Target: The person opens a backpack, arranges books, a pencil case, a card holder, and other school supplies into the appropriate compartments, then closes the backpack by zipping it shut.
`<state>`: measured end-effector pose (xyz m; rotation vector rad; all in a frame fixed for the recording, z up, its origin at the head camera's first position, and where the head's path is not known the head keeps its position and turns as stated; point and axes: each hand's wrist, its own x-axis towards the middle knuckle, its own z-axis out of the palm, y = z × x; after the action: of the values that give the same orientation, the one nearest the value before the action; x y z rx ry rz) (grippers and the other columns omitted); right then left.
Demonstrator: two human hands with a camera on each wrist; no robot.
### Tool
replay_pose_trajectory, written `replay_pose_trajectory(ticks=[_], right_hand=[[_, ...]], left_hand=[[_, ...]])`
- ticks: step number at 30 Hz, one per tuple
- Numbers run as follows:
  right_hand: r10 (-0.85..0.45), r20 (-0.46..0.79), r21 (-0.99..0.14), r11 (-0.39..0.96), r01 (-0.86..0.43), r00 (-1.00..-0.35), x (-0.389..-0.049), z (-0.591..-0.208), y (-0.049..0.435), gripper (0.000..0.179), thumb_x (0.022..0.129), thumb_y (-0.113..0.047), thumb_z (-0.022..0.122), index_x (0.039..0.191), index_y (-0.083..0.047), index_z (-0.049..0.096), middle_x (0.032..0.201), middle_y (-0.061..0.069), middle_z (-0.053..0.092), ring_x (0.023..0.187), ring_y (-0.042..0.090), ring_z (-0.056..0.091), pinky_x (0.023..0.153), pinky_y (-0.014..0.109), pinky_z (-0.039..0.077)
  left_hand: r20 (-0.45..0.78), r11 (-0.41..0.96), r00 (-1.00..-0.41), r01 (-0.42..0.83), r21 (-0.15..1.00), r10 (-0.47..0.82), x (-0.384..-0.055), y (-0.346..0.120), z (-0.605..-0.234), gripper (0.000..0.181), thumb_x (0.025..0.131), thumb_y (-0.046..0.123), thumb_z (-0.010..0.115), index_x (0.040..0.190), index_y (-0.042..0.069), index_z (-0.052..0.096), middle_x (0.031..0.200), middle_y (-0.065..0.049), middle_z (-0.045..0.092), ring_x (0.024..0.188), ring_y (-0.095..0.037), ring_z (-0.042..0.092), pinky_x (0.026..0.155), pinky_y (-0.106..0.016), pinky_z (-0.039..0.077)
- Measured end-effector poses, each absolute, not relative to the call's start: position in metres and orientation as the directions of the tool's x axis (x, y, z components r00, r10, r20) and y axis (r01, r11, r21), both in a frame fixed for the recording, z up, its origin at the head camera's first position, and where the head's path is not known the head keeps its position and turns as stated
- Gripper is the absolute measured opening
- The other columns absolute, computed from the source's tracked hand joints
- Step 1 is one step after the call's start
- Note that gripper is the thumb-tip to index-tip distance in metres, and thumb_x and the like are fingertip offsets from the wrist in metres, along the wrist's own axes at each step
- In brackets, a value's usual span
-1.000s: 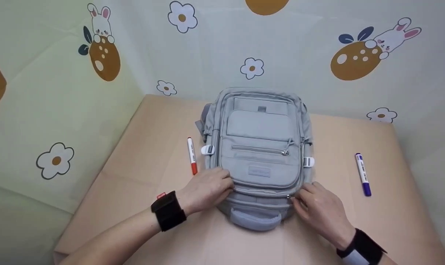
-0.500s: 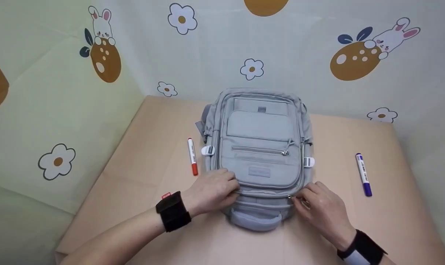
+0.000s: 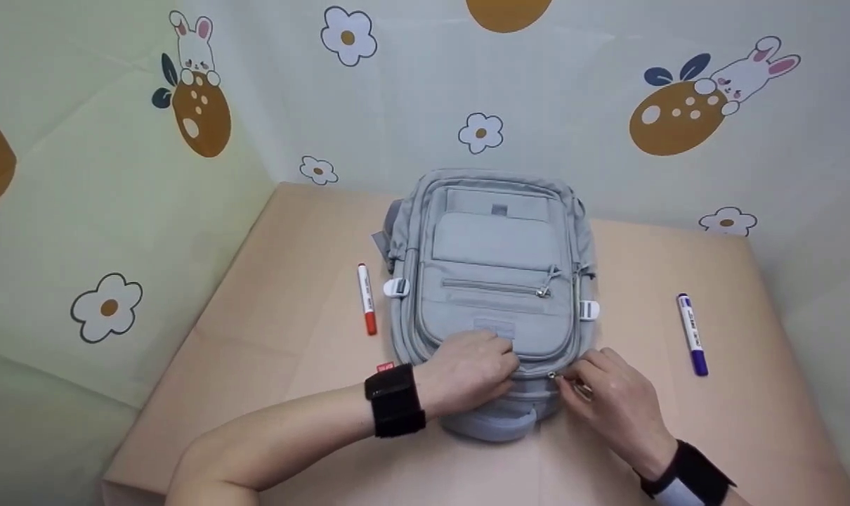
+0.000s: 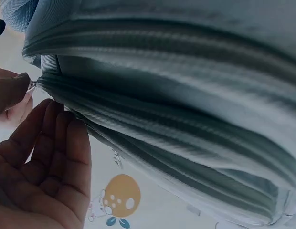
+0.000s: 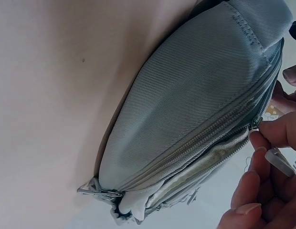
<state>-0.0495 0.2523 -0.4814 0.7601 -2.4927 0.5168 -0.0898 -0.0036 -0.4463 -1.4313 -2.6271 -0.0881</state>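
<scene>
A grey backpack (image 3: pixel 499 242) lies on its back, its carry handle (image 3: pixel 499 424) toward me. My right hand (image 3: pixel 611 397) pinches a metal zipper pull (image 3: pixel 552 376) at the bag's near right corner. A pale loop tab (image 5: pixel 280 162) hangs by those fingers in the right wrist view. My left hand (image 3: pixel 471 372) is bent over the bag's near edge, left of the pull. In the left wrist view its fingers (image 4: pixel 74 152) are gently curved, with tips at the zipper edge; its thumb is hidden there, and a grip is unclear. Separated zipper bands (image 4: pixel 153 107) show beside a gap.
Left of the bag lies a red-capped marker (image 3: pixel 367 299); a blue-capped marker (image 3: pixel 692 334) lies to the right. The table (image 3: pixel 270 295) has a pale cover. Patterned cloth walls (image 3: pixel 411 98) stand behind and at the sides.
My left hand has slid right along the backpack's near edge, toward the right hand. The right hand stays at the zipper pull, nearly unmoved. Both markers lie where they were.
</scene>
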Motion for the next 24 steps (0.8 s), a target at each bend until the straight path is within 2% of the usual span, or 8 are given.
replay_pose_trajectory(ticks=[8, 14, 20, 24], right_hand=[[-0.417, 0.557, -0.216, 0.762, -0.61, -0.718, -0.05, -0.482, 0.253, 0.024, 0.07, -0.008, 0.089, 0.083, -0.018, 0.071, 0.082, -0.011, 0.06, 0.073, 0.003, 0.048, 0.061, 0.01, 0.036], [-0.421, 0.57, -0.199, 0.762, -0.616, -0.705, -0.053, -0.484, 0.259, 0.025, 0.07, -0.009, 0.09, 0.082, -0.019, 0.07, 0.082, -0.011, 0.061, 0.072, 0.004, 0.049, 0.058, 0.016, 0.04], [-0.407, 0.548, -0.203, 0.783, -0.588, -0.731, -0.067, -0.485, 0.276, 0.024, 0.07, -0.006, 0.09, 0.083, -0.017, 0.072, 0.082, -0.009, 0.062, 0.072, 0.006, 0.05, 0.056, 0.021, 0.044], [-0.36, 0.521, -0.213, 0.823, -0.527, -0.774, -0.077, -0.487, 0.288, 0.023, 0.071, -0.004, 0.089, 0.083, -0.015, 0.073, 0.082, -0.007, 0.063, 0.073, 0.008, 0.052, 0.056, 0.026, 0.046]], left_hand=[[0.117, 0.534, -0.522, 0.833, -0.143, 0.845, -0.089, 0.007, -0.449, 0.01, 0.096, 0.017, 0.064, 0.088, 0.017, 0.069, 0.087, 0.003, 0.062, 0.073, -0.012, 0.057, 0.059, -0.025, 0.049], [0.098, 0.53, -0.521, 0.838, -0.132, 0.848, -0.09, 0.008, -0.45, 0.016, 0.1, 0.018, 0.059, 0.088, 0.016, 0.069, 0.085, 0.003, 0.062, 0.072, -0.012, 0.059, 0.058, -0.025, 0.051], [0.099, 0.53, -0.522, 0.842, -0.103, 0.847, -0.09, 0.007, -0.45, 0.015, 0.099, 0.015, 0.058, 0.086, 0.015, 0.068, 0.083, 0.003, 0.061, 0.07, -0.012, 0.057, 0.057, -0.024, 0.05], [0.113, 0.525, -0.514, 0.845, -0.107, 0.85, -0.089, 0.007, -0.452, 0.015, 0.097, 0.014, 0.06, 0.085, 0.017, 0.067, 0.081, 0.004, 0.06, 0.068, -0.01, 0.055, 0.055, -0.023, 0.049]])
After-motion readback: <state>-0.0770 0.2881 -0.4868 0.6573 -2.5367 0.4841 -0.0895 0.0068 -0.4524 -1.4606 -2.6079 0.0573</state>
